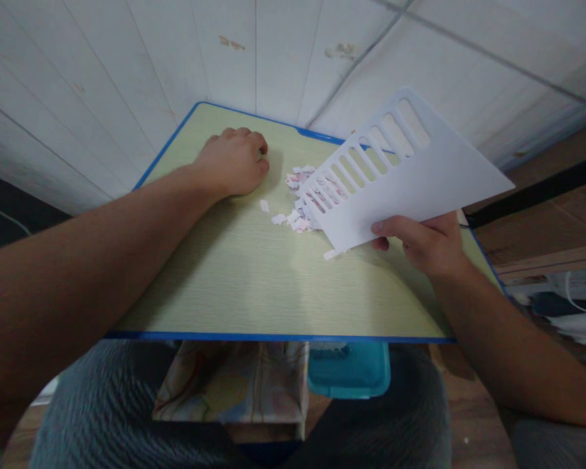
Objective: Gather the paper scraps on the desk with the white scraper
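My right hand (pixel 422 241) grips a white slotted panel (pixel 395 189) by its lower edge, thumb on top. The panel is tilted, with a row of rounded slots along its upper left side. Its lower left end is over or against a heap of small torn paper scraps (pixel 300 218), and part of the heap shows through the slots. My left hand (pixel 237 159) rests on the table left of the heap, its fingers curled. A small greyish spot shows between thumb and forefinger, too small to name. One loose scrap (pixel 264 206) lies between that hand and the heap.
The pale table (pixel 254 286) has a blue rim and stands against a white plank wall (pixel 283 58) with a cable. Below its front edge are a patterned fabric box (pixel 224 394) and a teal plastic container (pixel 354 371). Cardboard (pixel 557 208) stands at the right.
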{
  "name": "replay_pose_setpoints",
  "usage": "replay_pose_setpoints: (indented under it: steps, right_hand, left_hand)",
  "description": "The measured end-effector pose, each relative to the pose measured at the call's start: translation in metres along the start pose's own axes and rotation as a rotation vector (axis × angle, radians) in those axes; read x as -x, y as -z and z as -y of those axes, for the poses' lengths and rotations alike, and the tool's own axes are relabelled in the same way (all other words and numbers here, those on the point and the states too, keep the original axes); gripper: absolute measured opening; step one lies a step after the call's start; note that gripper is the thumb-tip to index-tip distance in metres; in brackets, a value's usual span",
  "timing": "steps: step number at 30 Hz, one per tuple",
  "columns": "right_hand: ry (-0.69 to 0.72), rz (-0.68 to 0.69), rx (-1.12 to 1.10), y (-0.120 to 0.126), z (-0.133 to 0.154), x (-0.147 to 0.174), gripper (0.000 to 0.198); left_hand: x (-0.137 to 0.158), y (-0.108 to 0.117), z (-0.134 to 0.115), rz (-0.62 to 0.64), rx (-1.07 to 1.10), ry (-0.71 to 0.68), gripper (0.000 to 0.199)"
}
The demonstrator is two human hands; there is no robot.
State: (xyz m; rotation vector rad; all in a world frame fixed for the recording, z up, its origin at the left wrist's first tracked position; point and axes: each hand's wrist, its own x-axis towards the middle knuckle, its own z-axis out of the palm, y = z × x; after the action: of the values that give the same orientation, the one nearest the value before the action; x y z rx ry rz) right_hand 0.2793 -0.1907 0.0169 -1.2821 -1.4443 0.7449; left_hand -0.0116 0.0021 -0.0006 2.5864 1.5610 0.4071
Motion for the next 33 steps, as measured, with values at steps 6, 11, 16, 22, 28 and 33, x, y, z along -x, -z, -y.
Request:
replay_pose_setpoints:
  steps: [6, 11, 16, 22, 28, 33]
  right_hand:
    - [0.008, 0.042, -0.035, 0.001, 0.003, 0.001, 0.016]
    - [-0.021, 0.055, -0.007, -0.002, 0.008, 0.001, 0.016]
    - [-0.04, 0.081, -0.01, -0.004, 0.012, 0.004, 0.016]
    - [0.019, 0.281, 0.047, -0.008, 0.017, 0.011, 0.023]
    - [0.034, 0.312, 0.111, -0.02, 0.017, 0.015, 0.026]
    - [0.019, 0.262, 0.148, -0.019, 0.019, 0.012, 0.036]
  left_hand:
    - [-0.001, -0.003, 0.003, -0.013, 0.001, 0.006, 0.048]
    - [-0.001, -0.002, 0.002, -0.016, 0.003, 0.0, 0.048]
    - [0.001, 0.0, -0.001, -0.008, -0.013, -0.003, 0.05]
    - [0.001, 0.001, -0.003, -0.009, -0.039, -0.002, 0.051]
    - [0.001, -0.001, 0.001, -0.031, -0.067, -0.026, 0.049]
    - [0.0, -0.003, 0.001, -0.043, -0.07, -0.036, 0.045]
